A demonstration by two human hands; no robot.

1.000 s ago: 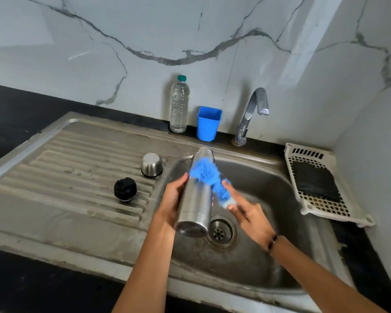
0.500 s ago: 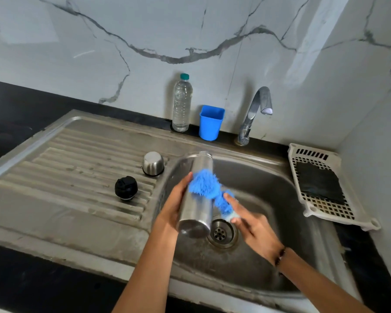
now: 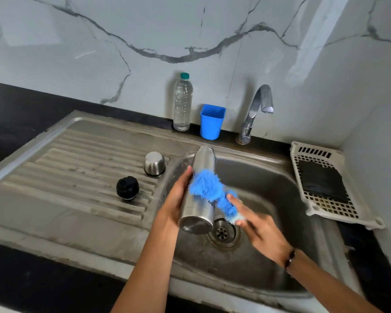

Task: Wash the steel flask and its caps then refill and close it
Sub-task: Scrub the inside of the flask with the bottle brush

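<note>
I've got the flask (image 3: 199,195) over the sink (image 3: 280,222), mouth tilted away, base toward me. My left hand (image 3: 178,197) grips its left side. My right hand (image 3: 255,224) holds the blue scrubber (image 3: 209,188) against the flask's right side. Steel cap (image 3: 154,163) and black cap (image 3: 127,187) sit on the drainboard (image 3: 65,168), left of my hands.
</note>
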